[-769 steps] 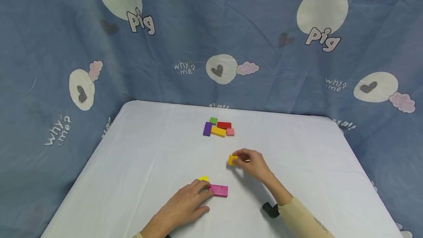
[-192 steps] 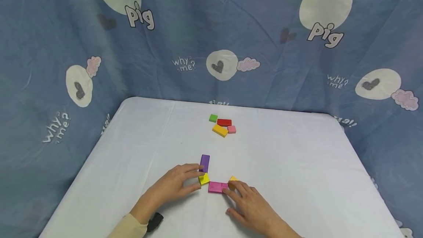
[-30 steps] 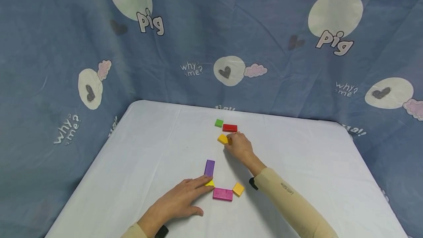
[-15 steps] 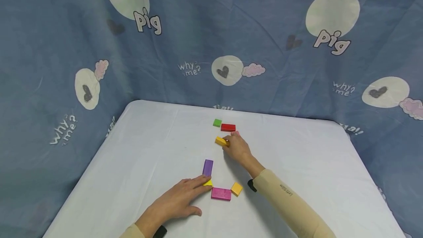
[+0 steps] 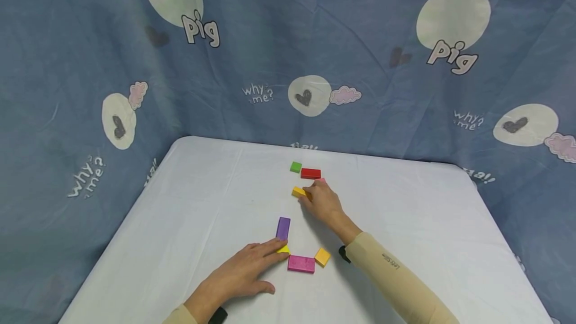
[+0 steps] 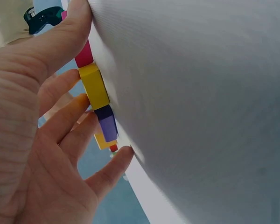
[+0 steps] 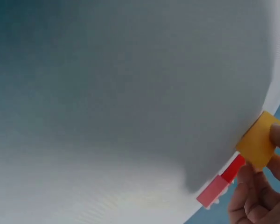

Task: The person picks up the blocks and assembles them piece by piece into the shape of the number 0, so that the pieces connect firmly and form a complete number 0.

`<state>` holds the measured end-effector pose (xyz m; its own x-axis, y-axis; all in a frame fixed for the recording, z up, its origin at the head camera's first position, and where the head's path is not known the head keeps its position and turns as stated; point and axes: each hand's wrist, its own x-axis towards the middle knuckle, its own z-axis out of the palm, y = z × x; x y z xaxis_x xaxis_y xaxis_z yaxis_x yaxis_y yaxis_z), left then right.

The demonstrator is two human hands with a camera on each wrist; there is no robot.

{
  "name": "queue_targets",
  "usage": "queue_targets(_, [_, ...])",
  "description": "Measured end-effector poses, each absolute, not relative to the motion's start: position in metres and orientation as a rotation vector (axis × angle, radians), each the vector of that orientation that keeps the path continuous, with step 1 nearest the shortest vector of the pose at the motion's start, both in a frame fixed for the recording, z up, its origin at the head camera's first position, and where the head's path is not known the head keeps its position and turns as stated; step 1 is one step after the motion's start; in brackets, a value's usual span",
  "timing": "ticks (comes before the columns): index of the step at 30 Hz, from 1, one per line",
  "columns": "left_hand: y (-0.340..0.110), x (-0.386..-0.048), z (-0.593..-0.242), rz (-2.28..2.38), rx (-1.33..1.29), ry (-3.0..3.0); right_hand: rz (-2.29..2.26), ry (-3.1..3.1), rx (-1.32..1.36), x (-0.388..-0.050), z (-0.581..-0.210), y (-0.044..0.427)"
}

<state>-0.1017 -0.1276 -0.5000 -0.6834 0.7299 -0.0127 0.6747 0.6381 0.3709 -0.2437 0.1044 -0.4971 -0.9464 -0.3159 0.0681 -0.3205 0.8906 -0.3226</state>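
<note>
The left hand (image 5: pixel 240 270), fingers extended, touches the yellow block (image 5: pixel 284 249); the right hand (image 5: pixel 323 203) pinches the orange block (image 5: pixel 298 192), now slightly farther from the red block (image 5: pixel 311 173) than a second ago, so apparently being separated out.

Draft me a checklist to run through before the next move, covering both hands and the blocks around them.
1. Right hand pinching the held orange block: ok.
2. Held orange block lifted fully off the table: cannot tell.
3. Left hand touching the yellow block, perhaps steadying it: ok.
4. Purple block meeting the yellow block: ok.
5. Small orange block squared up with the magenta block: not ok, it sits turned at an angle.
6. Pink block fully visible from the head camera: not ok, the right hand covers most of it.
</note>
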Motion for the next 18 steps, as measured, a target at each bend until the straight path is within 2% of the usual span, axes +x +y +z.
queue_targets(10, [-0.1273,-0.1020,-0.5003,0.511,1.159,2.702,0.284,-3.021,0.761,-0.2446,-0.4886,0.1051])
queue_targets(18, [-0.1273,-0.1021,-0.5009,0.525,1.147,2.692,0.429,-3.044,0.727,-0.2441,-0.4867,0.1102])
